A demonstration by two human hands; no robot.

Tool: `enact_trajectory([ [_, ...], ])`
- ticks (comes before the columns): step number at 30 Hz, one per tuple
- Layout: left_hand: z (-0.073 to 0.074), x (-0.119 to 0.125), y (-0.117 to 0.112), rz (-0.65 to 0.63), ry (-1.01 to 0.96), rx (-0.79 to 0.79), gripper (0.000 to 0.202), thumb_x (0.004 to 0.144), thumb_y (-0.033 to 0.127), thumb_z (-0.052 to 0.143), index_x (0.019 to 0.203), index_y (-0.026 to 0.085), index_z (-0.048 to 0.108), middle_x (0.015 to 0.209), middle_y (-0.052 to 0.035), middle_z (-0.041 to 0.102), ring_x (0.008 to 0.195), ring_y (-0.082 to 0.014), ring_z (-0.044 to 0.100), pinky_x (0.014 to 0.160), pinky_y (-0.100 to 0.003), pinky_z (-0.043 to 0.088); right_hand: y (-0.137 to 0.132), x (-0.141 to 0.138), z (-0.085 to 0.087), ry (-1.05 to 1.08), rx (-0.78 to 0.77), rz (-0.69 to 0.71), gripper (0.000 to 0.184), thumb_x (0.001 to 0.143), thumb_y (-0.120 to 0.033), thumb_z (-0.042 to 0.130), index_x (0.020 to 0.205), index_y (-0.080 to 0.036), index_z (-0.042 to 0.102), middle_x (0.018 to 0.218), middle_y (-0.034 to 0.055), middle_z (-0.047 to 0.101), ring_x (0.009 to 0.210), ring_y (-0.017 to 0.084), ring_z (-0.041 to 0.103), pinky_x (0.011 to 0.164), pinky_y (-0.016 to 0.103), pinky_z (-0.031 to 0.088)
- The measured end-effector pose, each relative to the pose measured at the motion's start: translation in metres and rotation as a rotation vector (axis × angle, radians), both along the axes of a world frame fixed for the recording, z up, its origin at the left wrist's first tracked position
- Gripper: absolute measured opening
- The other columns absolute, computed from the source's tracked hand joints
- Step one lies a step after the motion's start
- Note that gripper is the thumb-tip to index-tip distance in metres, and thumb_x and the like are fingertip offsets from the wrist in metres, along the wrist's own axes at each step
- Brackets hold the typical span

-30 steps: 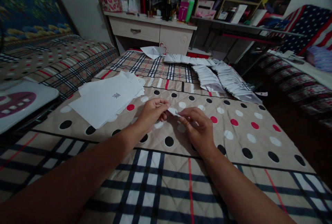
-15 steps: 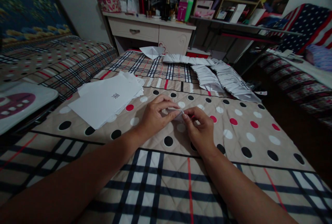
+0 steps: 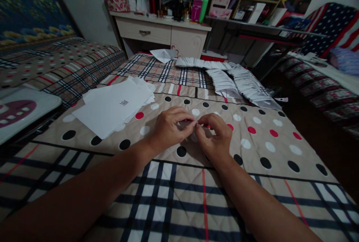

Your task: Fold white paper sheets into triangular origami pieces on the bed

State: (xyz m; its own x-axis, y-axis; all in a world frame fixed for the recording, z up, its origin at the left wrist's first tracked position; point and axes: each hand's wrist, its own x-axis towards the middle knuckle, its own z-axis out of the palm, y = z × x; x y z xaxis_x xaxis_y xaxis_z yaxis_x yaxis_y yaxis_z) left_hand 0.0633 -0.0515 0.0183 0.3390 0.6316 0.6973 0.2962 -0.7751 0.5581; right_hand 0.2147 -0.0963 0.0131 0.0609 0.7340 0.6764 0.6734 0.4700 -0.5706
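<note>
Over the dotted part of the bedspread, my left hand [image 3: 173, 126] and my right hand [image 3: 215, 133] meet fingertip to fingertip. Both are closed in a pinch on a small piece of folded white paper [image 3: 183, 123], mostly hidden by the fingers. To the left lies a loose pile of white paper sheets [image 3: 108, 111], the top one bearing a printed black character. Beyond my hands, at the right, long rows of folded white paper pieces [image 3: 248, 87] are packed close together. A single creased sheet [image 3: 163, 55] rests near the bed's far edge.
The quilted bedspread [image 3: 179, 197] spreads under everything. A white folding table [image 3: 28, 111] with a purple print stands at the left. Behind the bed is a white drawer cabinet [image 3: 157, 29] crowded with bottles and boxes; a bed with a flag-patterned cover [image 3: 325, 29] is at the right.
My fingertips have drawn closer together on the folded paper, so less of it shows. The view has shifted very slightly; the piles and rows are unmoved.
</note>
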Motion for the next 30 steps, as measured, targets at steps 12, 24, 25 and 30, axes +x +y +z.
enact_trajectory([
  [12, -0.003, -0.001, 0.001, -0.001, 0.012, 0.066, 0.005, 0.078, 0.017, 0.065, 0.078, 0.017, 0.070, 0.075, -0.0035, 0.069, 0.072, -0.0142, 0.063, 0.069, -0.027, 0.051, -0.003, -0.002, 0.001, 0.037, -0.044, -0.016, 0.008, 0.077, -0.019, 0.058, 0.069, -0.021, 0.057, 0.067, -0.0012, 0.054, 0.058, 0.012, 0.048, 0.054, 0.028, 0.037],
  [24, 0.000, -0.001, -0.001, 0.005, -0.056, 0.052, 0.006, 0.076, 0.013, 0.065, 0.074, 0.016, 0.071, 0.072, -0.0031, 0.070, 0.068, -0.0121, 0.064, 0.063, -0.023, 0.051, -0.002, -0.001, 0.003, 0.128, 0.023, 0.040, 0.013, 0.071, -0.007, 0.056, 0.065, -0.019, 0.055, 0.065, -0.0015, 0.051, 0.055, 0.011, 0.046, 0.050, 0.026, 0.037],
  [25, 0.000, -0.002, 0.000, 0.029, -0.070, 0.027, 0.007, 0.076, 0.013, 0.065, 0.074, 0.016, 0.070, 0.072, -0.0030, 0.069, 0.066, -0.0116, 0.063, 0.060, -0.022, 0.050, -0.001, 0.001, 0.002, 0.143, 0.027, 0.031, 0.015, 0.069, -0.005, 0.054, 0.065, -0.019, 0.055, 0.066, -0.0010, 0.053, 0.057, 0.011, 0.047, 0.050, 0.026, 0.036],
  [30, -0.004, -0.008, 0.009, 0.191, -0.173, -0.140, 0.006, 0.075, 0.012, 0.064, 0.071, 0.014, 0.068, 0.070, -0.0026, 0.068, 0.060, -0.0097, 0.060, 0.046, -0.016, 0.043, 0.002, 0.012, -0.001, 0.201, -0.008, -0.002, 0.019, 0.068, -0.003, 0.048, 0.065, -0.020, 0.056, 0.069, 0.0001, 0.055, 0.061, 0.013, 0.051, 0.051, 0.026, 0.037],
])
